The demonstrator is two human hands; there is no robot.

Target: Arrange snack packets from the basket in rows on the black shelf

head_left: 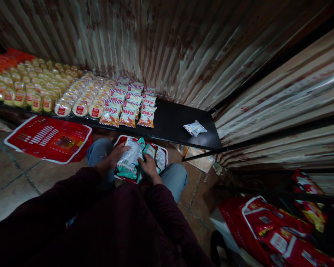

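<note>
Between my knees, a white snack bag (130, 154) with a striped edge shows its printed side, held above a red basket (167, 157). My left hand (118, 154) is closed on the bag's left side, thumb on top. My right hand (149, 165) has its fingers curled at the lower right edge of the same bag; part of that grip is hidden. Teal and white snack bags (150, 150) fill the basket beneath and beside my hands. Similar white bags with red lettering (128, 114) stand in rows on the black shelf (169, 118) in front of me.
One snack bag (195, 128) lies alone at the shelf's right end. Round wrapped cakes (80, 107) and yellow packaged ones (37, 102) line the left. A red basket (48, 139) sits on the floor at left. Red packages (281, 230) fill another basket at lower right, near metal posts.
</note>
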